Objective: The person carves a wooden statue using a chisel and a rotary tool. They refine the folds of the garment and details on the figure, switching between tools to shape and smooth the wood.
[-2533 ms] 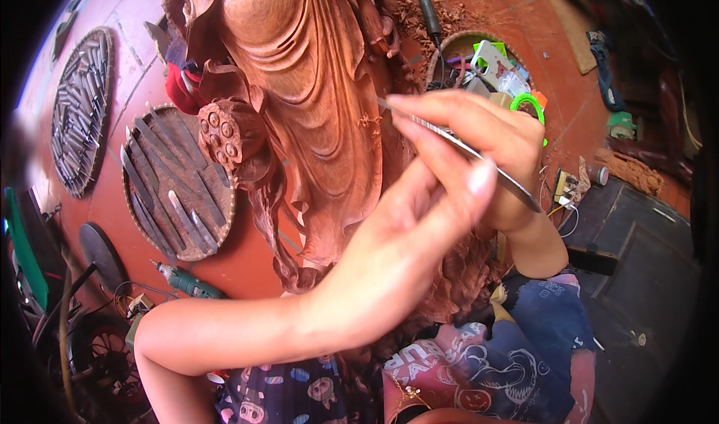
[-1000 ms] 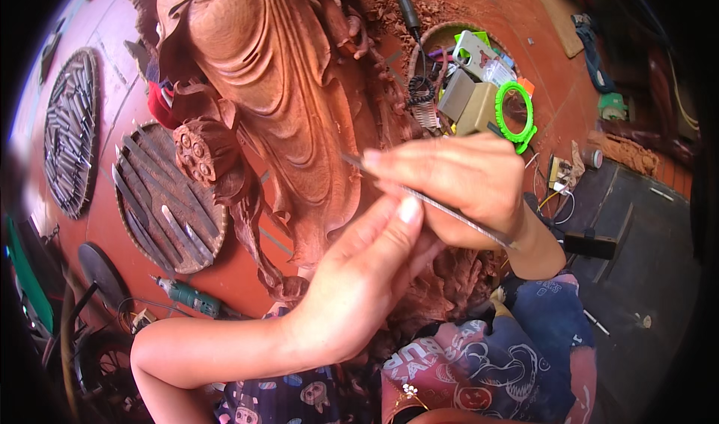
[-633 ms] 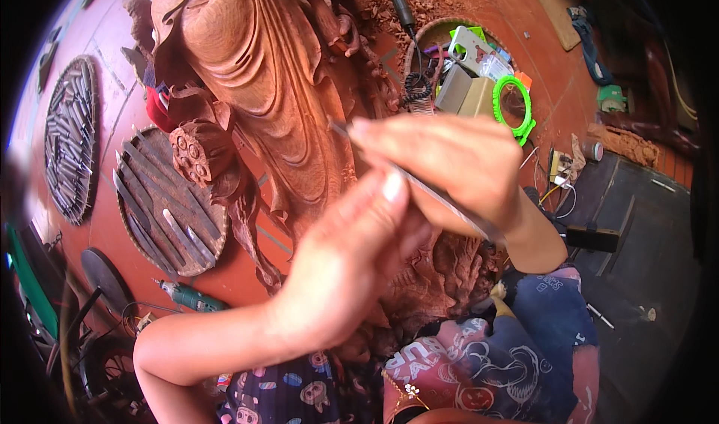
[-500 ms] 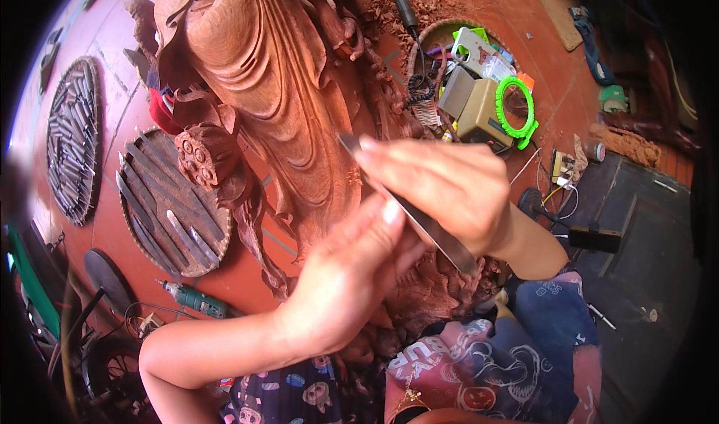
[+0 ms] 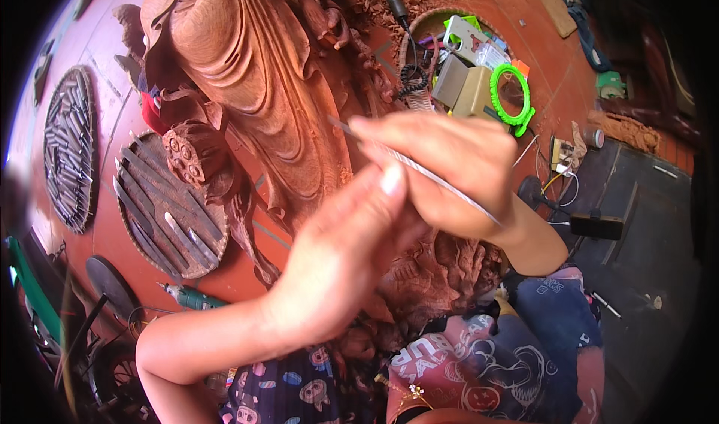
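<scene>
Across the middle, both my hands are at a slim flat metal file [image 5: 442, 183], now seen nearly edge-on. My right hand [image 5: 449, 173] grips it, with fingers stretched along the blade toward its tip. The thumb of my left hand [image 5: 341, 252] presses near the blade's middle; its other fingers curl under and are partly hidden. The tip points up and left, over the draped robe of a reddish carved wooden statue [image 5: 240, 79]. Whether the tip touches the wood I cannot tell. A carved lotus pod [image 5: 186, 154] stands out at the statue's left side.
Left, a round tray [image 5: 161, 259] holds several flat blades; beyond it another tray [image 5: 96, 124] is heaped with metal tools. A green rotary tool [image 5: 193, 297] lies nearby. Upper right are a basket of odds and ends with a green ring [image 5: 494, 98], and a phone [image 5: 597, 227] on a stand.
The file has turned from showing its broad face to nearly edge-on. My right hand has shifted slightly up and left, my left hand slightly down. The view has moved a little.
</scene>
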{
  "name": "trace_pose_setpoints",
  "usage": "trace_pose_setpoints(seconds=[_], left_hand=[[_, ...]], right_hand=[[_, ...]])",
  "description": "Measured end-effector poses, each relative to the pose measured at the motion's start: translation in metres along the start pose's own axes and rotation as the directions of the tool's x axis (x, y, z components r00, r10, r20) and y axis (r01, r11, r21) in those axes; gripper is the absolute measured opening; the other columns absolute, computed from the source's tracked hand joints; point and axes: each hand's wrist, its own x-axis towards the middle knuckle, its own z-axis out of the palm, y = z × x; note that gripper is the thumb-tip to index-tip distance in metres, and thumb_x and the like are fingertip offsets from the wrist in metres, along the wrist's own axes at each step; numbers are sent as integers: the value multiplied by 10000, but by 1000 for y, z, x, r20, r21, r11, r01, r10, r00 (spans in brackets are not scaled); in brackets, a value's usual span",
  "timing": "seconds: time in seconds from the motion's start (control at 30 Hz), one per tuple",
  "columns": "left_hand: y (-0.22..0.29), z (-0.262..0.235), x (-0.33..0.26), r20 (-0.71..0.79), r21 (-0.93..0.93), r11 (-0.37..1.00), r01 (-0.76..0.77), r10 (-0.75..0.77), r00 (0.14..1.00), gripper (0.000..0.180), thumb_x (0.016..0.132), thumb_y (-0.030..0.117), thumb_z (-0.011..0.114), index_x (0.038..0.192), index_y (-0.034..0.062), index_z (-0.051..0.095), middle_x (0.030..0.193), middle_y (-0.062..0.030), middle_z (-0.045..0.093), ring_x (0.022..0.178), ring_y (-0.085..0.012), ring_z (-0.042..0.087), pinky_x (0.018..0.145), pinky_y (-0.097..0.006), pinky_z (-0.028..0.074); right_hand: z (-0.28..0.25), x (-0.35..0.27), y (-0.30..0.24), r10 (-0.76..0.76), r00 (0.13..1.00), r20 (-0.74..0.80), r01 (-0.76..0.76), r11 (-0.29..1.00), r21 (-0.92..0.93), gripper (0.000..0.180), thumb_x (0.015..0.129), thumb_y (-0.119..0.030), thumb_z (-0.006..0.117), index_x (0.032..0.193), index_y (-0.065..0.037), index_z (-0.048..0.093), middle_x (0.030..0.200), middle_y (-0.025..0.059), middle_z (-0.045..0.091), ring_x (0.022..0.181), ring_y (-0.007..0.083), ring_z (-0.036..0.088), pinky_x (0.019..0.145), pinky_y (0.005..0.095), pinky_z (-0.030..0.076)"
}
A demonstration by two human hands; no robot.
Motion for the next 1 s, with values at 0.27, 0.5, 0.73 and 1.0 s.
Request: trace_pose_setpoints(seconds=[0.27, 0.5, 0.73, 1.0], left_hand=[[-8, 6, -12, -84, -94, 994, 61, -69, 994, 477, 1130, 301, 392, 1476, -26, 414, 1442, -133, 529, 1369, -211, 496, 1195, -377, 364], [-15, -5, -25, 10, -44, 992, 116, -116, 993, 505, 1132, 318, 382, 1509, -18, 358, 1475, -141, 481, 1400, -217, 465, 1200, -392, 361], [-5, -13, -15, 29, 1, 999, 48, -48, 998, 449, 1132, 337, 387, 1392, -14, 492, 1361, -117, 569, 1308, -180, 528, 1162, -363, 392], [-1, -3, -19, -13, -7, 996, 89, -89, 996, 466, 1132, 334, 394, 1418, -25, 479, 1294, -82, 578, 1204, -131, 549, 1068, -301, 435]], right_hand=[[0, -9, -14, 117, 993, 29, -120, 988, 97, 240, 810, 31, 744, 1050, 32, 754, 845, 154, 748, 748, 258, 761, 651, 320, 610], [3, -25, -21, 63, 997, 55, -66, 997, 51, 327, 806, -55, 705, 1097, 93, 689, 888, 213, 720, 738, 327, 740, 637, 369, 610], [8, -7, -31, 201, 979, -20, -202, 979, -29, 252, 815, 66, 738, 1067, 66, 728, 882, 178, 743, 785, 288, 757, 651, 338, 610], [12, -9, -33, 223, 971, -90, -227, 973, -36, 206, 840, 47, 731, 1045, 37, 741, 847, 167, 737, 741, 279, 745, 613, 342, 581]])
